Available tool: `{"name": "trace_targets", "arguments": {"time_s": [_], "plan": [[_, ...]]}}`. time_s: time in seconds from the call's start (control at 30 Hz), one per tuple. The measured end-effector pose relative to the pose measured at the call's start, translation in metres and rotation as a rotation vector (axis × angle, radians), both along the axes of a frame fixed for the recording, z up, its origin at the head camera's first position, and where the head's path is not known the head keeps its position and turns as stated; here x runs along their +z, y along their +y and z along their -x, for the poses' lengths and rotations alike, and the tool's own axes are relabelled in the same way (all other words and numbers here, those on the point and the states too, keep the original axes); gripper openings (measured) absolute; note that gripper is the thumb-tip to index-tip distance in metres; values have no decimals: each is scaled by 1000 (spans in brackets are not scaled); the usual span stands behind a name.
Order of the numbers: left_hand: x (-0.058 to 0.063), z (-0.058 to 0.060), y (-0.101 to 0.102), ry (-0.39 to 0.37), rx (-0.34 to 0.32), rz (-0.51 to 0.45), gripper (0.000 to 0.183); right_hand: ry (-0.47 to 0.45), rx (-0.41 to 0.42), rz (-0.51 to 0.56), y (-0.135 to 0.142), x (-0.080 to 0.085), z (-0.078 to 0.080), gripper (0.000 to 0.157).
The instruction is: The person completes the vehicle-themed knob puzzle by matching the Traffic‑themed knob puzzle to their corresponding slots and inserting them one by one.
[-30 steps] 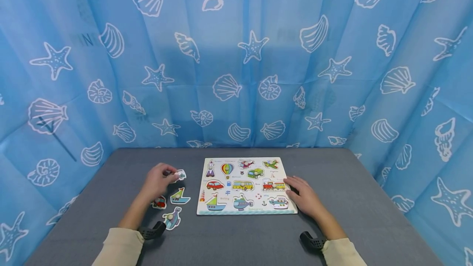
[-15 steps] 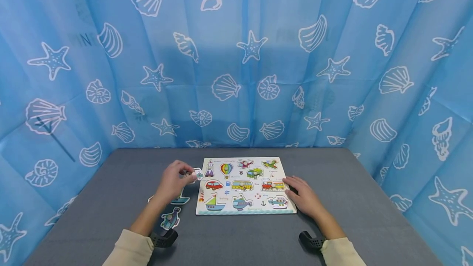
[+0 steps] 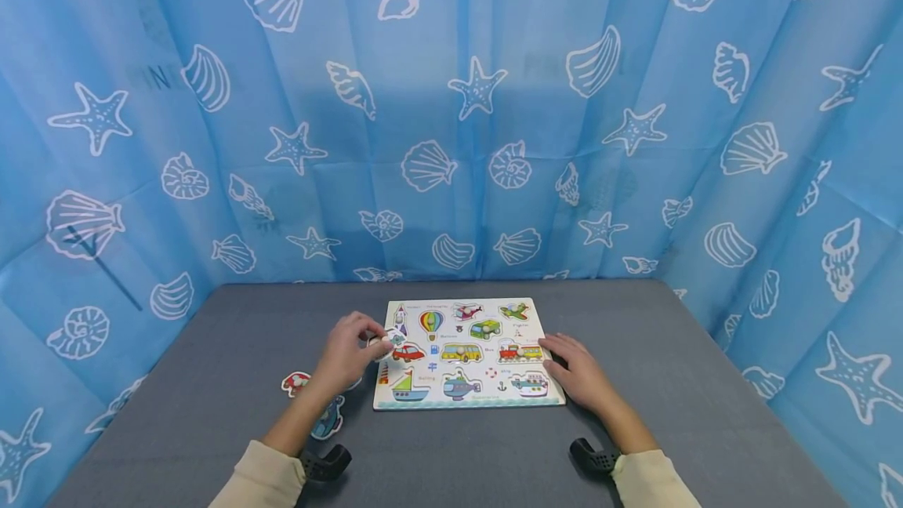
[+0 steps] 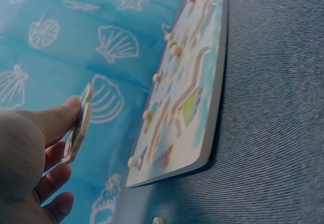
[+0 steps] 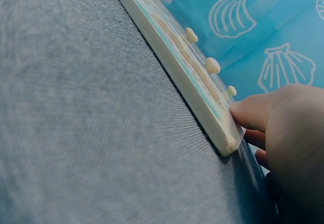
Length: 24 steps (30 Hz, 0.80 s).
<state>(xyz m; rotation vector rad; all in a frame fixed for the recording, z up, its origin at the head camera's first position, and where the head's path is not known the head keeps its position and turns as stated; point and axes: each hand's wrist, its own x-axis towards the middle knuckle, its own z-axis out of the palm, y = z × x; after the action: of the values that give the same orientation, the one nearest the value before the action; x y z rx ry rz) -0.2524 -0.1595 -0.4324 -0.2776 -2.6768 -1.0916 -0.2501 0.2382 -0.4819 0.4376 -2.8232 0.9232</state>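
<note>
My left hand point(image 3: 344, 353) pinches a white-edged puzzle piece point(image 4: 80, 133) between thumb and fingers. In the head view it overlaps the left side of the puzzle board point(image 3: 437, 405), near the rocket and the red car; the left wrist view shows it edge-on, its picture turned away. Pictures of vehicles cover the white board, several with knobs. My right hand point(image 3: 584, 373) rests at the board's right edge, its thumb touching the corner area in the right wrist view. Left of the board lie a red piece point(image 3: 295, 382) and a blue submarine piece point(image 3: 328, 419), partly behind my left forearm.
A sailboat piece point(image 3: 356, 384) is mostly hidden by my left hand. Grey cloth point(image 3: 451, 461) covers the table. Behind it hangs a blue curtain point(image 3: 423, 210) with white shells and starfish. A black wrist mount point(image 3: 326, 464) sits below my left forearm.
My left hand has carried the pinched piece rightward from beside the loose pieces to over the board's left side. My right hand has stayed at the board's right edge.
</note>
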Motion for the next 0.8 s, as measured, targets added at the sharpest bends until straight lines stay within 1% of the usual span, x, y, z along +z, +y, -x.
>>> {"name": "trace_targets", "arguments": {"time_s": [0.13,0.37,0.53,0.6,0.8], "plan": [[-3,-1,6,0,-33,27,14,3,-3,-6,1,0,0,40],[-5,-3,22,10,-64,76,15,-3,-5,-5,2,-2,0,41],[-12,0,32,14,-81,104,17,-4,-3,4,1,-3,0,41],[-14,0,35,30,-91,112,17,-2,0,2,1,-3,0,41],[-17,1,47,114,-123,151,16,2,1,-1,1,-1,0,41]]}}
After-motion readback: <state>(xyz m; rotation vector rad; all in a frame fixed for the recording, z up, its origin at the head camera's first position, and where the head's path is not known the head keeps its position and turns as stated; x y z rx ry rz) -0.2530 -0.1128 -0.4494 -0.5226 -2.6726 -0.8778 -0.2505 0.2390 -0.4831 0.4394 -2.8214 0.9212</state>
